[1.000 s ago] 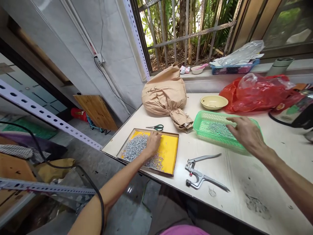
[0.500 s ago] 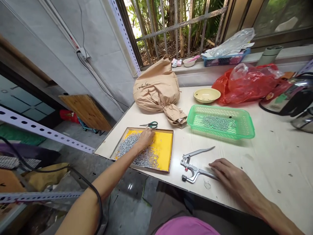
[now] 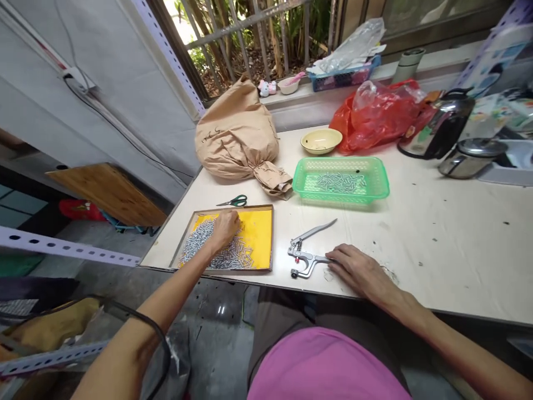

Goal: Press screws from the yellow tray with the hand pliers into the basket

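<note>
My left hand [image 3: 225,229] rests curled on a heap of small silver metal parts [image 3: 200,247] in a shallow yellow tray [image 3: 260,236] at the table's near left edge; what its fingers pinch is hidden. My right hand [image 3: 358,271] lies over the lower handle of grey metal hand pliers [image 3: 306,256], fingers closed around that handle. A green plastic basket [image 3: 341,179] holding more silver parts stands beyond the pliers.
Green-handled scissors [image 3: 234,201] lie behind the yellow tray. A tied brown paper sack [image 3: 237,139], a yellow bowl [image 3: 320,140] and a red plastic bag [image 3: 375,114] sit at the back. A kettle [image 3: 437,128] and a steel pot [image 3: 470,155] stand at the right.
My right hand came back from the green basket to the pliers and has closed over their handle. My left hand stayed on the parts in the yellow tray. The view swung right and down.
</note>
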The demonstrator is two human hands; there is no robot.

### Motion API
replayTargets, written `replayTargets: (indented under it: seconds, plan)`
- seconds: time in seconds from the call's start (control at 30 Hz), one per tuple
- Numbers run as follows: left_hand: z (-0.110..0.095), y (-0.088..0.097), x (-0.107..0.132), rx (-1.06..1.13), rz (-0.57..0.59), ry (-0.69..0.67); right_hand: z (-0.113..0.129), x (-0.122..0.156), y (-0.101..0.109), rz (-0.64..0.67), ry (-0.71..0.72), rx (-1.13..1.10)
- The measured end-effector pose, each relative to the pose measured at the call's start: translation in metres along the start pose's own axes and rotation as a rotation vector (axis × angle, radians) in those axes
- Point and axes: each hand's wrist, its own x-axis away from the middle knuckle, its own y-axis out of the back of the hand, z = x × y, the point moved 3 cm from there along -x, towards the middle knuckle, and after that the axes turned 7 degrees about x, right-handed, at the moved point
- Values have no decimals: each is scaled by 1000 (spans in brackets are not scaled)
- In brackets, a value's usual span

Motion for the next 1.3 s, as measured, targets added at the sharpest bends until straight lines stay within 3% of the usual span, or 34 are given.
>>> replayTargets:
  seconds: [0.07, 0.17, 0.27, 0.37, 0.43, 0.57, 0.83, 1.13, 1.3]
  plan:
    - [-5, 5, 7, 76, 7, 53, 1, 1, 0, 13, -17, 7]
    - [-33, 2, 30, 344, 110, 128, 1, 1, 0, 48, -47, 22]
    - [-76, -19, 63, 716, 334, 232, -1, -2, -2, 83, -80, 66]
    - [-110, -42, 89, 797, 478, 314, -3, -4, -3, 102, -81, 122]
    - [-121, -54, 96, 783, 511, 350, -4, -4, -4, 107, -71, 150]
    - [-123, -65, 97, 765, 523, 354, -4, -3, -3, 99, -60, 165]
    - [-128, -69, 101, 734, 520, 421, -4, -4, -1, 96, -40, 172]
    - [-134, -72, 103, 862, 622, 683, -6, -6, 1, 98, -50, 231]
    - [-138, -72, 105, 869, 671, 713, -8, -11, 10, 146, -43, 225]
